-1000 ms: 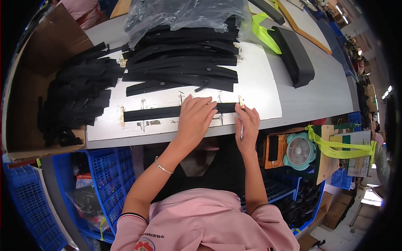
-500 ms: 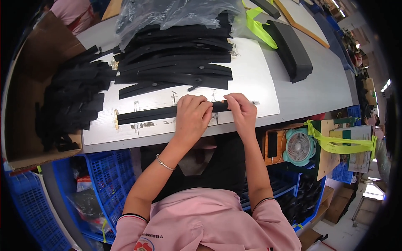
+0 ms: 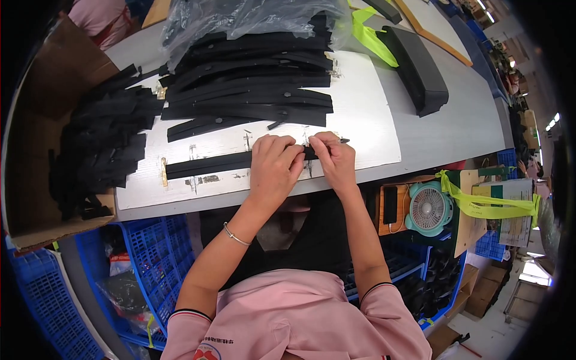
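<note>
A black zipper (image 3: 207, 165) lies stretched crosswise on the white board (image 3: 372, 120), near its front edge. The fingers of my left hand (image 3: 275, 162) are closed on it right of the middle, pressing it to the board. Just to the right, my right hand (image 3: 334, 157) pinches the zipper's other end. A small dark tip pokes out past those fingers; what it belongs to is hidden. Beyond my hands, several black zippers (image 3: 246, 103) lie in overlapping rows, partly under a clear plastic bag (image 3: 252, 24).
At the left, a cardboard box (image 3: 36, 78) holds a heap of black zippers (image 3: 102, 138). A long dark padded block (image 3: 414, 72) and a yellow-green ribbon (image 3: 369, 39) lie at the back right. A small fan (image 3: 428, 208) and a phone (image 3: 390, 207) sit below the table's right side, with blue crates (image 3: 162, 258) below left.
My right hand has slid a little to the left along the zipper, toward my left hand. The left hand has stayed nearly in place.
</note>
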`<act>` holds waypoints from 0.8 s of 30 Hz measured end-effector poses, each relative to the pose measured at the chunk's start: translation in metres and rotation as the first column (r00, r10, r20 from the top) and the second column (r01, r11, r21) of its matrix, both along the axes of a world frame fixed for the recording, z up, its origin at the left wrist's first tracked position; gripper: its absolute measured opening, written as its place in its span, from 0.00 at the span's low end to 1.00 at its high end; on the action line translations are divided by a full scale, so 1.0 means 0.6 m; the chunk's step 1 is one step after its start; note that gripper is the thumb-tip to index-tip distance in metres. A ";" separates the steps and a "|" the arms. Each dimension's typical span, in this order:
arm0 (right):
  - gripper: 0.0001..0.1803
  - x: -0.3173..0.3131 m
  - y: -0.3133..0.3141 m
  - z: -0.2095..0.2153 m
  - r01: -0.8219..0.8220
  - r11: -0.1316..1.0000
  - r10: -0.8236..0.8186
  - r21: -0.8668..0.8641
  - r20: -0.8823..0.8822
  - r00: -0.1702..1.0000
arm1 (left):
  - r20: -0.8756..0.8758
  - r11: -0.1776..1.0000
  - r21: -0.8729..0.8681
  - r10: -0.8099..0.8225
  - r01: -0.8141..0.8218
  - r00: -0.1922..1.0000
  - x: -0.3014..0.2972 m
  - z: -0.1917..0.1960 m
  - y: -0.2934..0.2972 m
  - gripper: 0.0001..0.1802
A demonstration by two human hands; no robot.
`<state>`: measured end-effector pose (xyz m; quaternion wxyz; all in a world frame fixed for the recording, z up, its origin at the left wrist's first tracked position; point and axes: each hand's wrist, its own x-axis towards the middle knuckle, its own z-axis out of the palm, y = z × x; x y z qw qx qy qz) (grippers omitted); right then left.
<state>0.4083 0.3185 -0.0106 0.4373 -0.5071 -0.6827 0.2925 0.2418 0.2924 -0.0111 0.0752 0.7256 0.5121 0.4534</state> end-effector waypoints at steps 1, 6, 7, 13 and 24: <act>0.10 -0.001 0.000 0.002 0.005 1.000 -0.005 0.027 0.017 1.000 | 0.000 1.000 -0.005 -0.001 0.001 1.000 0.000 0.000 0.000 0.07; 0.09 -0.002 0.000 0.003 0.008 0.992 -0.011 0.124 0.020 1.000 | -0.014 1.000 -0.018 0.006 -0.006 1.000 0.002 -0.001 0.000 0.08; 0.10 0.003 -0.002 0.001 0.007 0.999 -0.004 0.047 -0.069 0.998 | -0.013 1.000 -0.018 0.009 -0.009 1.000 0.002 -0.002 0.000 0.08; 0.10 0.011 -0.002 0.004 -0.084 0.996 0.084 0.000 -0.054 0.995 | -0.007 1.000 -0.019 0.009 -0.009 1.000 0.002 -0.001 -0.001 0.08; 0.11 0.009 -0.005 0.009 -0.071 0.987 0.048 -0.145 -0.157 0.986 | 0.001 0.999 -0.042 -0.030 0.030 1.000 -0.013 -0.009 -0.007 0.17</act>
